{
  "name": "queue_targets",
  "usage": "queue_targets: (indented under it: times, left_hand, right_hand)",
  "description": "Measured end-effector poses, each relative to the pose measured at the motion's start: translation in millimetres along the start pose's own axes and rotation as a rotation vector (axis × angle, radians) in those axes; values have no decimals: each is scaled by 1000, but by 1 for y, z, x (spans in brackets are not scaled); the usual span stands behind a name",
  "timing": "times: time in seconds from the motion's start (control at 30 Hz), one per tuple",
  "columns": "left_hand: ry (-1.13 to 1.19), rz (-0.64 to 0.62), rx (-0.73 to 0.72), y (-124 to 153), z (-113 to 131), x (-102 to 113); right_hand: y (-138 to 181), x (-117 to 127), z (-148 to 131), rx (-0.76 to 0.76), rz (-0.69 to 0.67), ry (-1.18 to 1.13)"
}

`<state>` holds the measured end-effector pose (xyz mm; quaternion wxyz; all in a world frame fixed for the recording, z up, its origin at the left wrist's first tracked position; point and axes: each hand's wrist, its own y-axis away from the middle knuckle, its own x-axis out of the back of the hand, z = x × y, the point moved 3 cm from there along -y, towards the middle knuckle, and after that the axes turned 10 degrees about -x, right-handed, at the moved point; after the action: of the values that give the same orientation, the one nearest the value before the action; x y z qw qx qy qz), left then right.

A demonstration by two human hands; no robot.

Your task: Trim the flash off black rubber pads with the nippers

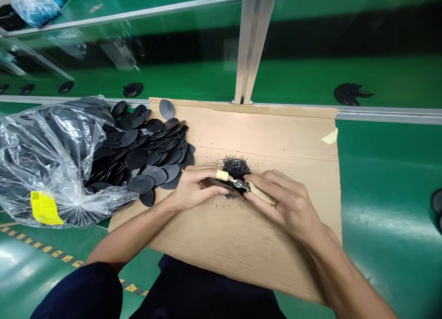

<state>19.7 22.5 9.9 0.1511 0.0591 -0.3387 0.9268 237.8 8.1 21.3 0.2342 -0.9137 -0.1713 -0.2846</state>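
Note:
My left hand (198, 188) pinches a black oval disc (224, 184) at its edge, tilted above the cardboard sheet (214, 236). A band of yellowish tape is wrapped round one of its fingers. My right hand (288, 197) is closed round the pale handles of small metal nippers (257, 192). Their jaws meet the rim of the disc; whether the blades are fully together is too small to tell. Just beyond both hands lies a heap of tiny black clippings (235, 166), partly hidden by my fingers. More crumbs are scattered around it.
A pile of black discs (152, 146) lies to the left, beside a clear plastic bag (51, 158) with a yellow label. An upright metal post (253, 47) and rail stand behind the cardboard. Black pieces (350, 94) sit beyond the rail.

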Motion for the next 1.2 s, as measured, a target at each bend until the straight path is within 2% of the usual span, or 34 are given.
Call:
queue_targets:
  times: [0.13,0.23,0.33,0.43,0.5,0.57,0.63,0.8,0.87,0.97,1.1,1.2]
  left_hand:
    - [-64,-16,-8,-2,3,1]
    - [-166,-64,-65,-4,6,2]
    - [-306,-200,-155,-3,6,1]
    - [-530,-318,-243,1,3,2]
    - [-650,-313,-280,2,3,4]
    - [-672,-246,-289,1,4,6]
    - [-589,-175,-270,0,7,6]
    - [-278,-23,-122,1,9,-1]
    - [-211,-5,-96,2,9,-2]
    - [-254,-74,-122,2,8,-3]
    - [-506,-250,-242,3,6,-5]
    - [-564,-321,-234,6,3,-5]
  right_hand:
    - [-1,3,0,12,59,42]
    - [-3,5,2,44,124,209]
    - [-4,4,2,82,137,396]
    - [-4,2,3,101,120,442]
    - [-4,3,4,92,107,412]
    - [-4,5,5,68,102,363]
    - [-5,6,6,23,106,288]
    - [-5,-1,1,-95,72,-24]
    - [-4,-5,-2,-112,90,-110]
    - [-2,-7,-7,-30,144,-78]
    - [1,-8,-16,144,171,103]
    - [0,-4,-19,81,115,-96]
